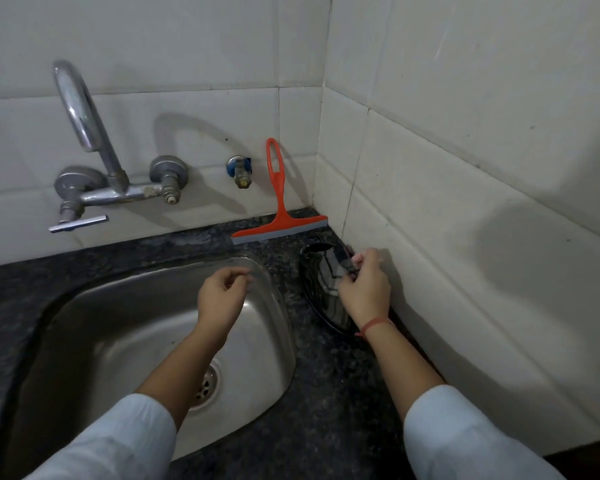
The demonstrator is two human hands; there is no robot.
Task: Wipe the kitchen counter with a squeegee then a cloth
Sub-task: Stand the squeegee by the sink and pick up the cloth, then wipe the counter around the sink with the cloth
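An orange squeegee (277, 202) with a grey rubber blade leans against the back wall tiles, its blade resting on the dark speckled counter (333, 382) in the corner. My right hand (362, 285) grips a shiny black and steel appliance (321, 282) that stands on the counter beside the right wall, with my fingers curled on its top part. My left hand (222, 296) hovers over the sink with fingers loosely curled and holds nothing. No cloth is in view.
A steel sink (94, 341) with a drain fills the left of the counter. A chrome tap (84, 140) and a small blue valve (239, 171) stick out of the back wall. White tiled walls meet in the corner at right.
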